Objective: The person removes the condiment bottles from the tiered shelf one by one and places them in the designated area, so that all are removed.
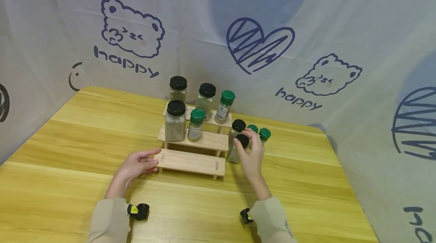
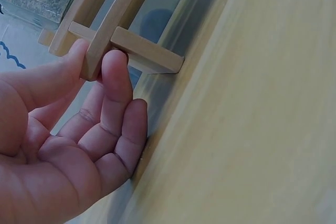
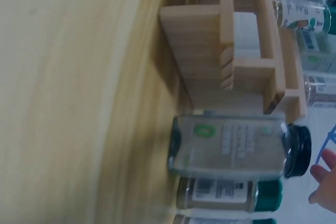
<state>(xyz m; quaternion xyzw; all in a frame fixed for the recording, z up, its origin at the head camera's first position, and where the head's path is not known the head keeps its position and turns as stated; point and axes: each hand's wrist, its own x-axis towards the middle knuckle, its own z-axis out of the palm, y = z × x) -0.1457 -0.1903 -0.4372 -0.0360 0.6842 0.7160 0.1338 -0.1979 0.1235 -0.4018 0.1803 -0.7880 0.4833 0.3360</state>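
My left hand (image 1: 136,166) pinches the left end of the bottom step of a three-step wooden rack (image 1: 190,162); in the left wrist view the thumb lies on top and the fingers (image 2: 116,72) below. Beside the rack's right end stands an upright glass spice jar (image 3: 231,148) with a black lid and a pale brown filling. My right hand (image 1: 253,158) hovers around that jar's lid, thumb and fingers spread. The right wrist view shows its fingertips (image 3: 320,174) just off the lid, with nothing between them.
Close behind that jar stand another black-lidded jar (image 1: 238,125) and two green-lidded jars (image 1: 264,134). The middle step bears a black-lidded jar (image 1: 175,122) and a green-lidded one (image 1: 195,126). Three more stand on the top step (image 1: 223,118). A printed cloth (image 1: 197,53) hangs behind the table (image 1: 190,212).
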